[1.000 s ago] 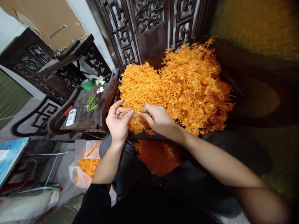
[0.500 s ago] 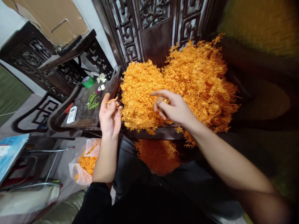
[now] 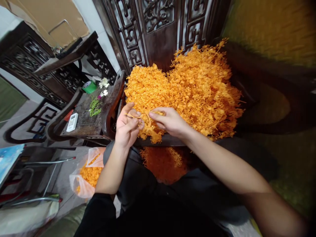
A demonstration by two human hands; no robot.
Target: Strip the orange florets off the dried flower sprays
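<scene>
A big heap of orange, thin-branched sprigs (image 3: 197, 92) lies on a dark carved wooden bench (image 3: 161, 49); I cannot tell their exact kind. At the heap's front left, my left hand (image 3: 127, 130) is turned palm up, thumb and fingers pinching a thin orange sprig (image 3: 133, 116). Just to its right, my right hand (image 3: 172, 122) is closed, thumb against fingers, on another orange sprig (image 3: 160, 113). The two hands are close together but apart, in front of the lower left part of the heap.
On the wooden side table (image 3: 86, 113) lie green stems (image 3: 95, 107), white flowers (image 3: 104, 82), a green tape roll (image 3: 89, 87) and a white device (image 3: 72, 122). A plastic bag (image 3: 86, 189) with orange pieces stands on the floor at the left, near a metal-legged folding table (image 3: 10, 161).
My right hand has come down and left, closing its fingers on a sprig. My left hand has moved right and slightly down, nearer to it. The view has shifted a little.
</scene>
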